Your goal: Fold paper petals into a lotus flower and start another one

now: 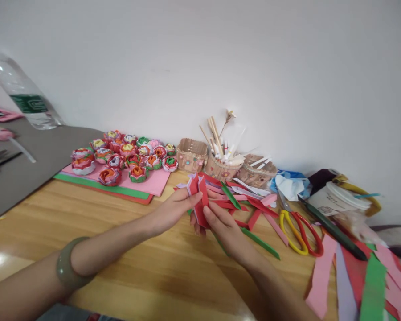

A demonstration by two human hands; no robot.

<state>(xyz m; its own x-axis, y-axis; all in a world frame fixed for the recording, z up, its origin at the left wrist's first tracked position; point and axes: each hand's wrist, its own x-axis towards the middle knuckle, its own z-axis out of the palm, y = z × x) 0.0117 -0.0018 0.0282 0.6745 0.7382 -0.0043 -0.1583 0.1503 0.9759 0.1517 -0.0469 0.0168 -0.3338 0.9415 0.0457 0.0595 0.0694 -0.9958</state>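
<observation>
Both my hands hold a bundle of folded red paper (197, 196) with some white or pale edges, raised a little above the wooden table. My left hand (178, 205), with a green bangle (67, 263) on its wrist, grips the left side, thumb across the front. The right side is pinched by my right hand (223, 225), its thumb and fingers on the red paper. Some fingertips are hidden behind the bundle. Folded red, green, pink and white paper strips (247, 198) lie just behind and to the right. Scissors (300, 232) with yellow and red handles rest beside them.
Several folded paper flowers (137, 174) stand on a pink sheet (157, 183) at the back left. Decorated baskets (192, 156) line the wall. A plastic bottle (30, 104) leans far left. A dark green cutter-like tool (334, 229), a white tub (337, 198) and torn paper strips (372, 285) occupy the right.
</observation>
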